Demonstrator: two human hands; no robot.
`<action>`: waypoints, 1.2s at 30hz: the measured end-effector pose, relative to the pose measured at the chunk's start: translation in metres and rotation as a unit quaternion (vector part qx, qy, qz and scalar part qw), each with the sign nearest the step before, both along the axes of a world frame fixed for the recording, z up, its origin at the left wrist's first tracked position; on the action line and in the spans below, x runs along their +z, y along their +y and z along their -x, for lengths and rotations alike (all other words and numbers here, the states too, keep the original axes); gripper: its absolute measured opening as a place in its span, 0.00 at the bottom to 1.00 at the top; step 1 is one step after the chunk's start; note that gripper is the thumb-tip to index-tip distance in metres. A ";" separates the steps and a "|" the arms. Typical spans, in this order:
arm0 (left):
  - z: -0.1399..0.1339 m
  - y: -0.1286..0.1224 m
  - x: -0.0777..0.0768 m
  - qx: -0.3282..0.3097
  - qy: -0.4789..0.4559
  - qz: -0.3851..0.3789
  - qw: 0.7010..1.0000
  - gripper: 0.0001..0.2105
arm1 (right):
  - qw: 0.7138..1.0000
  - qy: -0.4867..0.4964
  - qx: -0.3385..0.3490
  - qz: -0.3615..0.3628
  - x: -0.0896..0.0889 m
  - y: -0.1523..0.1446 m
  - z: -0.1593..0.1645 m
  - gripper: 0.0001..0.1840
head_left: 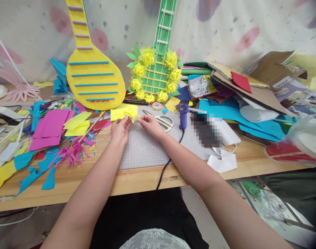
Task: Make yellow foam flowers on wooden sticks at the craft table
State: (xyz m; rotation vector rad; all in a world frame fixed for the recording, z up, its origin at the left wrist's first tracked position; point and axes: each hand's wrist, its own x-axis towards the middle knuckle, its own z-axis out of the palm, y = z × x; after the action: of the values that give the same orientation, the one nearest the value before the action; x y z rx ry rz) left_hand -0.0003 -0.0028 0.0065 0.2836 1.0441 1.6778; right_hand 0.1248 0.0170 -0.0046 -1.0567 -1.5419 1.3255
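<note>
Between my two hands is a small piece of yellow crepe paper (131, 114), gathered like a flower, held just above the grey cutting mat. My left hand (120, 129) pinches its left side. The fingertips of my right hand (150, 126) are closed at its right end, where the part they grip is too small to make out. Flat yellow paper (117, 114) lies behind my left fingers. Scissors (166, 121) lie open beside my right hand, and a blue glue gun (183, 117) stands to their right.
A yellow paper guitar shape (95, 84) and a green one (160, 55) with yellow flowers lean at the back. Magenta sheets (50, 128) and scraps cover the left. Stacked cardboard (251, 90) and a plastic-wrapped cup (298, 145) are right. The glue gun's cord (165, 169) crosses the mat (145, 152).
</note>
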 end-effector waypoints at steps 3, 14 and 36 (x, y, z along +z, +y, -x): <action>0.000 0.000 0.000 0.022 0.031 -0.002 0.999 0.12 | 1.000 -0.008 0.010 -0.003 -0.001 0.001 -0.001 0.18; 0.001 0.004 -0.003 0.044 0.092 -0.011 0.995 0.15 | 0.999 -0.017 0.038 0.027 -0.006 0.003 0.000 0.14; 0.003 0.006 -0.005 0.024 0.053 -0.027 0.998 0.12 | 0.996 -0.058 -0.015 -0.059 -0.016 0.007 0.003 0.17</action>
State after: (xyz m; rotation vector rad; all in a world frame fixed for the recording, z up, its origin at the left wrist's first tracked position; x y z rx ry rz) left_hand -0.0033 0.0028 0.0016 0.3889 1.0940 1.7519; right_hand 0.1213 0.0242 -0.0206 -1.0941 -1.6625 1.1562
